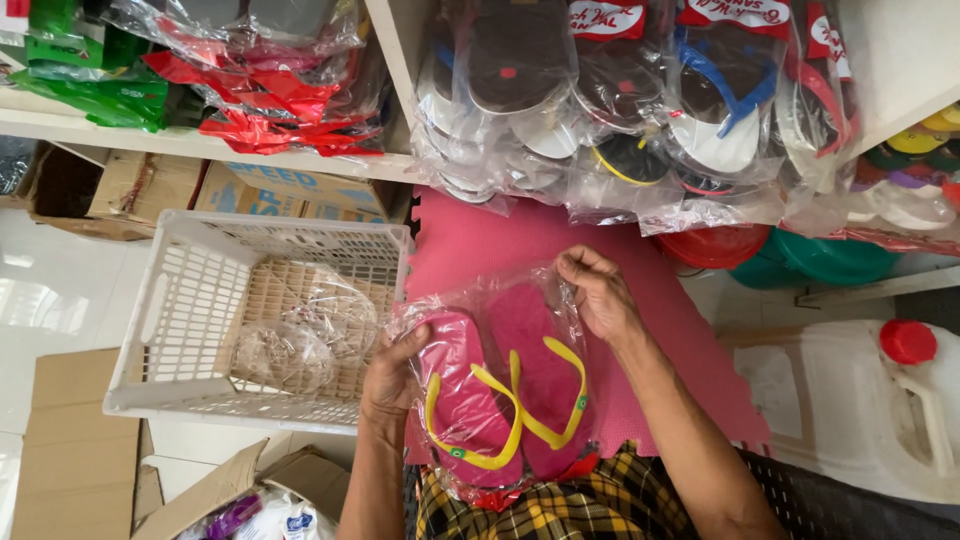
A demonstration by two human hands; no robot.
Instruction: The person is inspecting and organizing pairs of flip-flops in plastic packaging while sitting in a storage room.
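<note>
pink flip-flops (500, 400) w/ yellow straps, pair sealed in a clear plastic bag (480, 300), held over the lap above a pink foam mat (480, 240); left hand (392, 375) grips the bag's left edge, thumb on top, right hand (598, 292) pinches the bag's upper right corner, fingers clenched on the plastic. white plastic basket (160, 330) sits just left of the bag, crumpled clear bags inside; shelf (300, 160) above carries more bagged sandals (620, 100). white jug (880, 410) w/ red cap at right, well apart from hands.
</note>
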